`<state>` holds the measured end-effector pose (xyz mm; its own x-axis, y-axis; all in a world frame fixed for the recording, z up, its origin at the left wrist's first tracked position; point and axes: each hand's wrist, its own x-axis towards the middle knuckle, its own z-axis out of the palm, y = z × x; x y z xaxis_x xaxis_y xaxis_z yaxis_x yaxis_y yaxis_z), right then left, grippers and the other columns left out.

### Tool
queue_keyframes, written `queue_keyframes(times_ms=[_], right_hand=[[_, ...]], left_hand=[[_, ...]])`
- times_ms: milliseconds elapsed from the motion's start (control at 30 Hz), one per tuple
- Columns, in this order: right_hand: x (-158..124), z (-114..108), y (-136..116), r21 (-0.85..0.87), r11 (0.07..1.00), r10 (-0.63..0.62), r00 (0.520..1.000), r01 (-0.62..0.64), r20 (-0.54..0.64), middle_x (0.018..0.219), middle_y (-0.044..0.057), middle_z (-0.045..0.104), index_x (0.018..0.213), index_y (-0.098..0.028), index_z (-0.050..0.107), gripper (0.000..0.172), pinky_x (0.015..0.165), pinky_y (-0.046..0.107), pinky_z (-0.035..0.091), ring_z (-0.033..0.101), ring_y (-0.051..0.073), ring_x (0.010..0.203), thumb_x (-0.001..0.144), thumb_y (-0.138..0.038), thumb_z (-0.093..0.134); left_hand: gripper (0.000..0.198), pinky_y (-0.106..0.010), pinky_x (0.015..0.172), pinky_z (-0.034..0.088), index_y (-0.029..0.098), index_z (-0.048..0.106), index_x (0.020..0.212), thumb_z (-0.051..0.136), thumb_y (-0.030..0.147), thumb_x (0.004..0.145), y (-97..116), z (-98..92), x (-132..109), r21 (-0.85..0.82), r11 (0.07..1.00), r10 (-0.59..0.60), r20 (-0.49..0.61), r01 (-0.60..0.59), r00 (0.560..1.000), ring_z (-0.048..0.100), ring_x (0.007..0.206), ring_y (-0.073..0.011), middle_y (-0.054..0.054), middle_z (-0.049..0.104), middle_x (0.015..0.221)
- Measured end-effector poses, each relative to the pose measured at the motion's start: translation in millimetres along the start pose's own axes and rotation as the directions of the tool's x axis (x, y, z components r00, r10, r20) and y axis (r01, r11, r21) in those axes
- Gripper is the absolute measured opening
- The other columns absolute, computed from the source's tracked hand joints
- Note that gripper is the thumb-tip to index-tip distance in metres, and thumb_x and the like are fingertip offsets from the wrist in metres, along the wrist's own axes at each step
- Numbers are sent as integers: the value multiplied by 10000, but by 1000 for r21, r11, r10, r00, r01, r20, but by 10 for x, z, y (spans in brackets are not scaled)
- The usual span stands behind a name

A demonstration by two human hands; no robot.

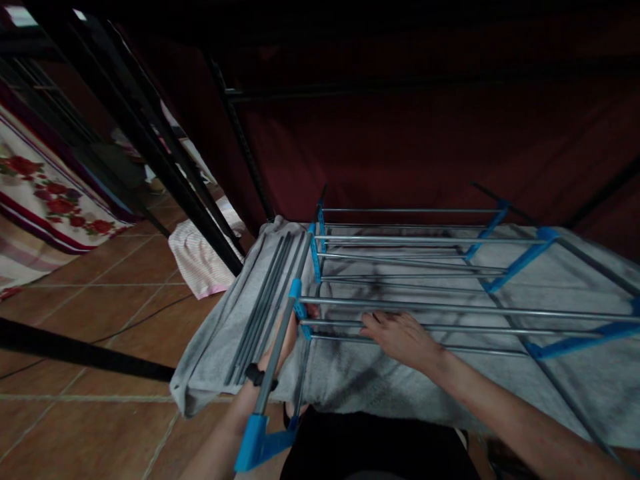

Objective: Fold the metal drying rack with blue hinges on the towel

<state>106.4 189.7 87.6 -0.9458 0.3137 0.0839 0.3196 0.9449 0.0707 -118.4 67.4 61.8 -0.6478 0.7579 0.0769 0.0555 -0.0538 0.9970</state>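
Looking down on a clothes rack [450, 308] over the grey blanket [350, 390], with long axis roughly alongside the near edge. Reaching in from that edge with the right hand [400, 339], with fingers bent and together over a metal rod [340, 323]; cannot tell whether clamped. Leftward along that rod from the right fingertips, at a blue bracket [302, 312]. Nearer to it with the left hand [289, 341], partly hidden behind a side pole [277, 353]; cannot tell whether gripping. Near the blanket's left edge, beside loose rods [263, 309] slanting alongside it.
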Motion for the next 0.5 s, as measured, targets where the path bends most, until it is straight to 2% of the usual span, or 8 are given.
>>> queue_keyframes(times_ms=[67, 167, 333, 500], right_hand=[[11, 10, 15, 2, 1000, -1, 1000, 1, 8, 910, 41, 711, 1032, -236, 553, 252, 600, 265, 418, 707, 181, 756, 1048, -388, 353], [31, 20, 30, 6, 1000, -9, 999, 9, 30, 895, 53, 712, 1028, -225, 552, 267, 594, 255, 421, 708, 174, 740, 1049, -393, 345], [45, 31, 50, 18, 999, -30, 998, 29, 58, 891, 60, 717, 1014, -208, 556, 269, 592, 249, 433, 721, 182, 748, 1047, -386, 356], [42, 35, 69, 22, 1000, 6, 999, -7, 43, 874, 35, 738, 1032, -224, 560, 265, 558, 245, 433, 735, 191, 759, 1052, -382, 348]], left_hand=[[542, -277, 516, 403, 195, 646, 658, 438, 636, 894, -72, 54, 21, -51, 998, -32, 62, 35, 998, 447, 481, -142, -4, 511, 485], [600, -272, 485, 307, 187, 579, 604, 378, 660, 914, -120, 68, 30, -122, 990, -70, 48, 75, 996, 374, 464, -116, -5, 480, 488], [572, -276, 497, 248, 157, 542, 627, 349, 577, 965, -142, 66, 18, -141, 987, -69, 32, 73, 997, 342, 465, -103, 11, 431, 470], [520, -283, 491, 209, 158, 533, 657, 391, 560, 955, -269, 41, 35, -226, 970, -93, 22, 96, 995, 307, 433, -90, 38, 356, 436]])
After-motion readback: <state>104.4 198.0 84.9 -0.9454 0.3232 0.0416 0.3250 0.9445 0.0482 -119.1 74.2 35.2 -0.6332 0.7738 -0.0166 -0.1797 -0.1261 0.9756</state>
